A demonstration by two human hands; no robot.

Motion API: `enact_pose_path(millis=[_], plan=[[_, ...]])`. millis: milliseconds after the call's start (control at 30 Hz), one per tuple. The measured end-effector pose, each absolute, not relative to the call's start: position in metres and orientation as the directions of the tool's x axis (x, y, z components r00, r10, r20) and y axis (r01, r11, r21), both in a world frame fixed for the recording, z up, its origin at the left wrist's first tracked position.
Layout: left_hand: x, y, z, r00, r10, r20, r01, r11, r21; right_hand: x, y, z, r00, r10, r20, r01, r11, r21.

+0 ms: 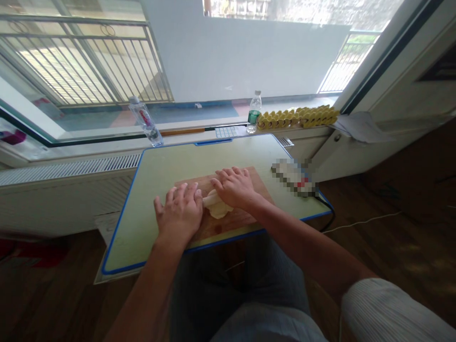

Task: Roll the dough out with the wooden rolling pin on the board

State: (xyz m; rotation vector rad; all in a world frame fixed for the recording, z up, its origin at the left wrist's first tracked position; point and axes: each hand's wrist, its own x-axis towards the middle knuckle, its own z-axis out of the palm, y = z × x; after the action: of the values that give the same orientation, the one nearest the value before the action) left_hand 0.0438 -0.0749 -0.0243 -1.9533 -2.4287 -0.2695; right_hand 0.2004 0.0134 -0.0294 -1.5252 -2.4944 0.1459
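A wooden cutting board [245, 216] lies on the table. On it is a small flattened piece of pale dough [220, 210]. A short stretch of a pale rolling pin [209, 199] shows at the dough's upper edge, between my hands; both its ends are hidden. My left hand [181, 211] lies palm down over the pin's left end, open, with its fingers stretched forward. Over the right end rests my right hand [235, 186], also open and palm down, its fingers pointing forward and its thumb close to the dough.
The pale green table [153, 175] has a blue rim. A pixelated object [295, 178] with a black cable lies at its right. Along the windowsill stand two plastic bottles [146, 121], a wooden stick [183, 131] and a row of yellow items [299, 117]. A radiator [71, 170] is behind.
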Motion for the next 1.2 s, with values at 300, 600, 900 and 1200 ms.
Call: enact_pose_path(millis=[300, 600, 900, 1200], plan=[[0.029, -0.034, -0.017, -0.202, 0.979, -0.004, 0.971, 0.201, 0.131, 0.189, 0.051, -0.03, -0.425, 0.905, 0.003, 0.858, 0.404, -0.318], [0.023, -0.027, -0.017, -0.149, 0.985, -0.092, 0.98, 0.16, 0.116, 0.191, 0.041, -0.026, -0.429, 0.903, 0.006, 0.869, 0.415, -0.269], [0.027, -0.049, -0.025, -0.103, 0.994, 0.042, 0.992, 0.099, 0.079, 0.196, 0.021, -0.029, -0.412, 0.909, 0.065, 0.875, 0.414, -0.251], [0.009, 0.004, -0.021, -0.101, 0.982, -0.157, 0.987, 0.119, 0.107, 0.181, 0.069, -0.032, -0.381, 0.924, 0.022, 0.873, 0.367, -0.321]])
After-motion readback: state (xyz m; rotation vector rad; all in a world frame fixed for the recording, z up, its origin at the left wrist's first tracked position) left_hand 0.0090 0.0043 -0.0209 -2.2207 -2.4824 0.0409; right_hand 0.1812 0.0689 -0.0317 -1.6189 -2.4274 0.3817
